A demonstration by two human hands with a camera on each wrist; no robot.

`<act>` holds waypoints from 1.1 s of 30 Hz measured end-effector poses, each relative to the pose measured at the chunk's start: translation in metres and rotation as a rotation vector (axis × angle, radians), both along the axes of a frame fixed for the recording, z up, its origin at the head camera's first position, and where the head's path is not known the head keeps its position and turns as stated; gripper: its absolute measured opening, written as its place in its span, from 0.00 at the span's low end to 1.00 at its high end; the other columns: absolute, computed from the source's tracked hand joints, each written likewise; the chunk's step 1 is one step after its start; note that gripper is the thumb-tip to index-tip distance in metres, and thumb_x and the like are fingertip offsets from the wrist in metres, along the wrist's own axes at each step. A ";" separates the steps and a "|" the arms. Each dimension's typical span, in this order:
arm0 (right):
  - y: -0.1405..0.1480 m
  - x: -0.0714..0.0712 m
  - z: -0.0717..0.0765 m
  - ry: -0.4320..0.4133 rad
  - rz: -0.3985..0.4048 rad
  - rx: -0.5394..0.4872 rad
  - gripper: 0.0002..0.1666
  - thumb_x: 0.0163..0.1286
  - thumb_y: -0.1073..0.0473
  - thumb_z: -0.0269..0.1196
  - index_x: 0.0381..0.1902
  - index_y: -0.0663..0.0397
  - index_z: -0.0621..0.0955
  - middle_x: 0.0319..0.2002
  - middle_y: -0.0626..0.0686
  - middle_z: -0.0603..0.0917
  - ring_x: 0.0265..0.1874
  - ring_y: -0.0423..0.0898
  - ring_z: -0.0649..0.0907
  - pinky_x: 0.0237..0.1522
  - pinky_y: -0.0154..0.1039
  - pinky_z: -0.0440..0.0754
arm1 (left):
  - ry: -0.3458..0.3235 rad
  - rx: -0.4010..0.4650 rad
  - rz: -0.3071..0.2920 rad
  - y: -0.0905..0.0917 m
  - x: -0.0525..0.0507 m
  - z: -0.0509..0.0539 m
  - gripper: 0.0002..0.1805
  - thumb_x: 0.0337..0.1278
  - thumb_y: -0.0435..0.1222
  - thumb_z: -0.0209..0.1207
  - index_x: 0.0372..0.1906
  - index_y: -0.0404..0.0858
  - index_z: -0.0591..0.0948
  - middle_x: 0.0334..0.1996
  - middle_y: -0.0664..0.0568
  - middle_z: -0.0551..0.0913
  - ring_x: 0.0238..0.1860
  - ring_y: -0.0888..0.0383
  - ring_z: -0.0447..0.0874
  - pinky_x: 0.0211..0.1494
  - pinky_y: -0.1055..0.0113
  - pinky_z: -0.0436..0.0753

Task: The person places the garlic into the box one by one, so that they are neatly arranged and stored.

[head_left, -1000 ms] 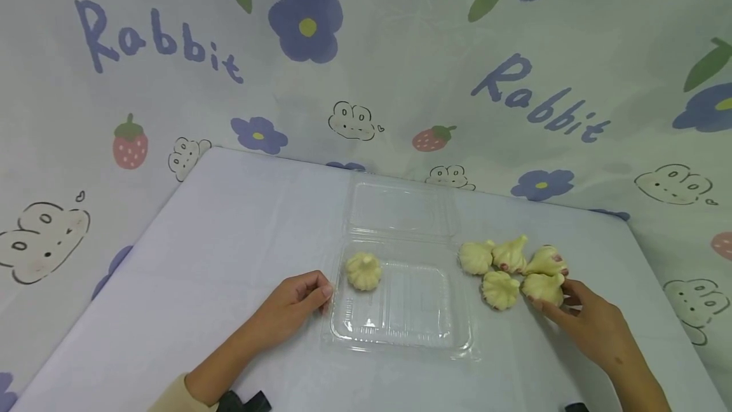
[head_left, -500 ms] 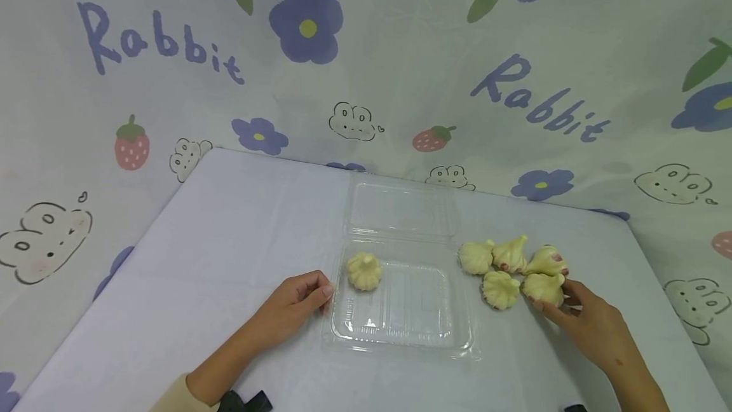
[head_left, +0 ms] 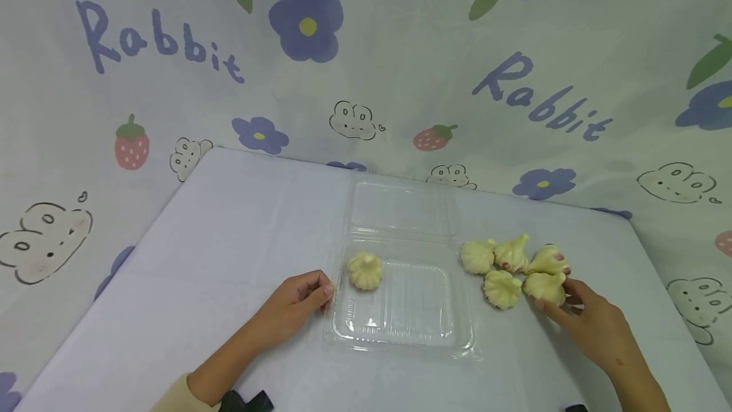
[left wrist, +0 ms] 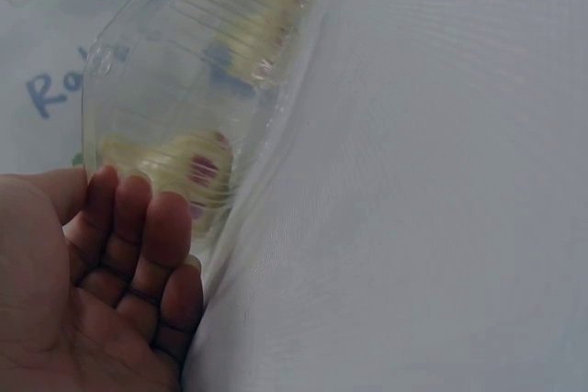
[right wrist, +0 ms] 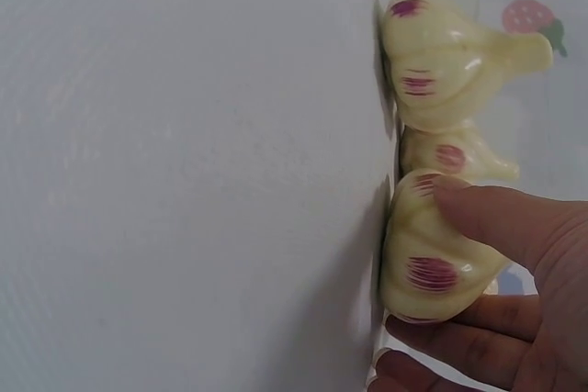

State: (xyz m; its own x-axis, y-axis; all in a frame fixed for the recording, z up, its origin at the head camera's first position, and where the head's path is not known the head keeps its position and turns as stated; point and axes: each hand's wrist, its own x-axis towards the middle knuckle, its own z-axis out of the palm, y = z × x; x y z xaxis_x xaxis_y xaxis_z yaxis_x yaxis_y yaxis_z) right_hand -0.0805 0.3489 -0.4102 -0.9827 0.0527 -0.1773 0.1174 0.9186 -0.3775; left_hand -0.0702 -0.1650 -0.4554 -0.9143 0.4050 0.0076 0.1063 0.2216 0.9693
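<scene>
A clear plastic clamshell box (head_left: 400, 336) lies with its lid folded back on the white table. One garlic bulb (head_left: 365, 271) sits in its back left corner. At the box's left edge, my left hand (head_left: 294, 307) pinches the rim between thumb and curled fingers, as the left wrist view shows. To the right of the box, my right hand (head_left: 597, 320) grips a pale garlic bulb (right wrist: 432, 254) with purple streaks, thumb on one side and fingers on the other. That bulb still rests on the table. Its far side is hidden by the hand.
Several other garlic bulbs cluster beside the gripped one, among them a front bulb (head_left: 502, 290) and a back bulb (head_left: 511, 253). The open lid (head_left: 403, 208) reaches the table's back edge. A printed cloth (head_left: 389, 68) hangs behind the table (head_left: 246, 221).
</scene>
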 end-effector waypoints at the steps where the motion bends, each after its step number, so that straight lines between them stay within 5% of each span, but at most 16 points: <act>1: 0.000 0.000 0.000 0.003 0.001 -0.001 0.53 0.74 0.34 0.64 0.69 0.80 0.66 0.61 0.79 0.76 0.55 0.75 0.81 0.45 0.63 0.84 | 0.001 -0.001 0.000 0.000 0.000 0.000 0.14 0.82 0.41 0.53 0.36 0.40 0.79 0.31 0.52 0.80 0.35 0.53 0.79 0.41 0.65 0.80; 33: -0.002 0.004 -0.002 0.038 0.000 -0.008 0.52 0.75 0.35 0.64 0.70 0.79 0.67 0.61 0.78 0.76 0.55 0.74 0.81 0.46 0.64 0.83 | -0.011 0.025 -0.025 0.000 0.000 0.002 0.16 0.85 0.41 0.48 0.35 0.38 0.76 0.30 0.48 0.78 0.33 0.52 0.78 0.39 0.65 0.80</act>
State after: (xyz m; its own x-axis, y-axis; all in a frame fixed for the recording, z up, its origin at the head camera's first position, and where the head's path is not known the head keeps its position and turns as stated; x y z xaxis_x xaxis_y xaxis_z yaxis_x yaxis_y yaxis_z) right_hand -0.0766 0.3465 -0.4127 -0.9888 0.0519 -0.1398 0.1031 0.9154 -0.3891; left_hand -0.0701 -0.1652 -0.4532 -0.9041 0.4272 0.0082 0.1010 0.1952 0.9755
